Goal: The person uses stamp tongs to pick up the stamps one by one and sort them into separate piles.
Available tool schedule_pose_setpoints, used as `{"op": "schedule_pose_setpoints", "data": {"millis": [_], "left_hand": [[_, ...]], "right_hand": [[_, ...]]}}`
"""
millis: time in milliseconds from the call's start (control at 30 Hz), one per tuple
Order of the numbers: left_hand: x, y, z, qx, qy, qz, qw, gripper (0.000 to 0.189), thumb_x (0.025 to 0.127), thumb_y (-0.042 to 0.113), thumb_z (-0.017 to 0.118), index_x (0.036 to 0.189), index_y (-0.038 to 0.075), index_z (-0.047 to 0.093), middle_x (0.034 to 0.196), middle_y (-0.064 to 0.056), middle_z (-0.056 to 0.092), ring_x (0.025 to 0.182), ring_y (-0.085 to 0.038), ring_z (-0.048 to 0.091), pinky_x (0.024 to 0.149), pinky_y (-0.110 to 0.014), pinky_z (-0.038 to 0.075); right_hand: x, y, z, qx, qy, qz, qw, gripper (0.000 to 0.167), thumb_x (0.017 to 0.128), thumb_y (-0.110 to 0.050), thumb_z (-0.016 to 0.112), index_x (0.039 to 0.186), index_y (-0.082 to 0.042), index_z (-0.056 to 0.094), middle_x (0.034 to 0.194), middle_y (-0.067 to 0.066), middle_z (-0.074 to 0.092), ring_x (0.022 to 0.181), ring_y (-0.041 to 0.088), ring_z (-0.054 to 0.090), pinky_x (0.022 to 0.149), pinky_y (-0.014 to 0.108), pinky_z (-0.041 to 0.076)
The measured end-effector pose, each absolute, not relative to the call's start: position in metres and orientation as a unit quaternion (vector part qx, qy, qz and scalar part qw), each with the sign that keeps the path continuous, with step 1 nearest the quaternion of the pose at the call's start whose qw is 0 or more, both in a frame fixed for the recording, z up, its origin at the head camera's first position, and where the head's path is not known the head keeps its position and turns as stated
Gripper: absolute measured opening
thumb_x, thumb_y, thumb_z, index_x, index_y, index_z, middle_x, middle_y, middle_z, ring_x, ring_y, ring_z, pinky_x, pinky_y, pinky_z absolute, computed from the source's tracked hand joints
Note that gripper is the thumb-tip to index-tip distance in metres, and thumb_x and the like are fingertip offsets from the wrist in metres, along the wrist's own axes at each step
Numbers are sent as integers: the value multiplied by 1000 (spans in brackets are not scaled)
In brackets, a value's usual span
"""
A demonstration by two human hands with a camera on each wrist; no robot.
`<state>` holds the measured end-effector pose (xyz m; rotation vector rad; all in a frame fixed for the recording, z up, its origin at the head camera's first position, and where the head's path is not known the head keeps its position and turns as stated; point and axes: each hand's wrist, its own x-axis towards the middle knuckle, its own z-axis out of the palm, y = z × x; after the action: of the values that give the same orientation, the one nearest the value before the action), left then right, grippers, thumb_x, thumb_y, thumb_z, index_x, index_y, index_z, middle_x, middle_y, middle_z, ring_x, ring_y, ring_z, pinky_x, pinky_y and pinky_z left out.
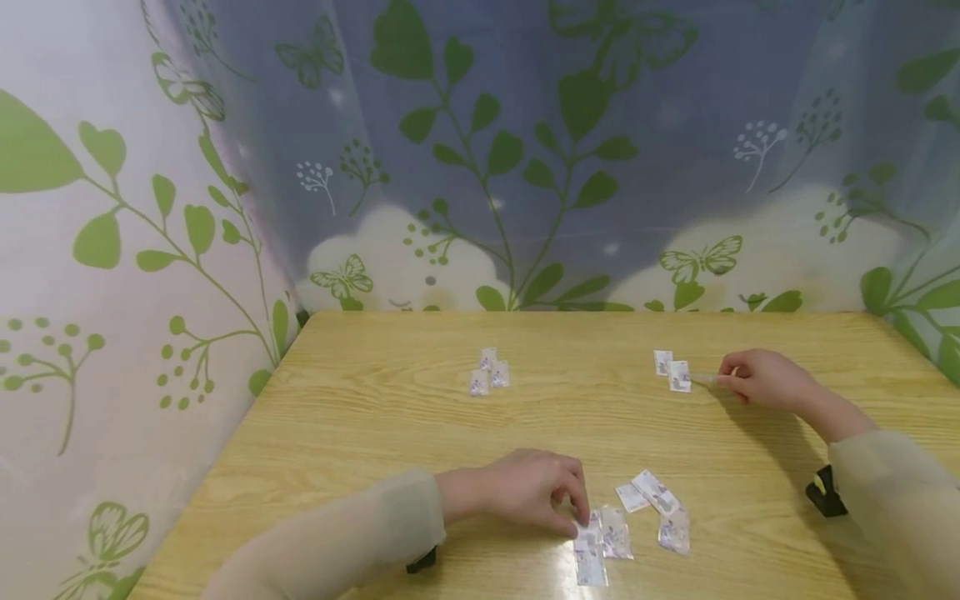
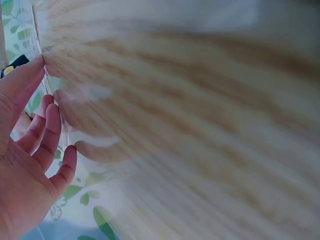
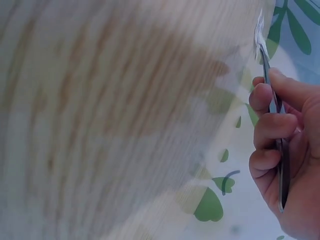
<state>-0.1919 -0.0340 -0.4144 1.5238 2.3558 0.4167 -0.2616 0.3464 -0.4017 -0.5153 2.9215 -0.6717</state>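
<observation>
Head view, left hand point(image 1: 525, 492) touching near printed packets point(image 1: 591, 568) on wood-grain table point(image 1: 375, 442), right hand point(image 1: 768, 385) well apart, beside far-right packet point(image 1: 679, 378), left wrist, thumb and fingers spread, right wrist, fingers clamped round metal tweezers point(image 3: 284, 172), tips at blurred packet.

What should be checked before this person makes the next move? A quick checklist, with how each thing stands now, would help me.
1. Tweezers held securely in the right hand: ok, fingers curled around them.
2. Tweezers reaching a far-right packet: ok.
3. That packet released: cannot tell, too small to see.
4. Left hand pinching a near packet: cannot tell.
5. Near packets lying separately: not ok, several overlap.
6. Three far-left packets clear of both hands: ok.
</observation>
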Motion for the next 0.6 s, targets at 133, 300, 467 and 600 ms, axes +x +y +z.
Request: {"op": "schedule_pose_setpoints", "data": {"millis": [133, 300, 467, 600], "left_hand": [[-191, -33, -413, 529, 822, 144, 156, 12, 84, 30, 77, 95, 28, 74, 92, 20, 53, 75, 7, 47, 66, -11, 37], [-191, -33, -413, 525, 823, 147, 160, 12, 84, 30, 76, 96, 28, 74, 92, 20, 53, 76, 7, 47, 67, -12, 38], [-192, -32, -413, 523, 824, 146, 160, 13, 84, 31, 76, 96, 28, 74, 92, 20, 53, 75, 7, 47, 67, -12, 37], [-192, -33, -414, 523, 825, 144, 159, 12, 83, 31, 77, 95, 28, 74, 92, 20, 53, 75, 7, 47, 66, -12, 37]], "right_hand": [[-261, 345, -400, -163, 962, -213, 56, 15, 97, -15, 59, 84, -7, 60, 56, -3, 50, 48, 13, 37, 50, 30, 31], [-261, 349, -399, -153, 964, -210, 62, 17, 98, -18, 58, 85, -7, 61, 58, -3, 51, 50, 13, 39, 51, 30, 33], [-254, 356, -397, -141, 965, -211, 70, 21, 99, -20, 57, 86, -4, 61, 59, -2, 52, 51, 15, 41, 51, 31, 35], [-239, 352, -396, -138, 964, -219, 66, 21, 99, -21, 56, 91, -3, 62, 61, -2, 53, 51, 14, 41, 50, 30, 35]]}}
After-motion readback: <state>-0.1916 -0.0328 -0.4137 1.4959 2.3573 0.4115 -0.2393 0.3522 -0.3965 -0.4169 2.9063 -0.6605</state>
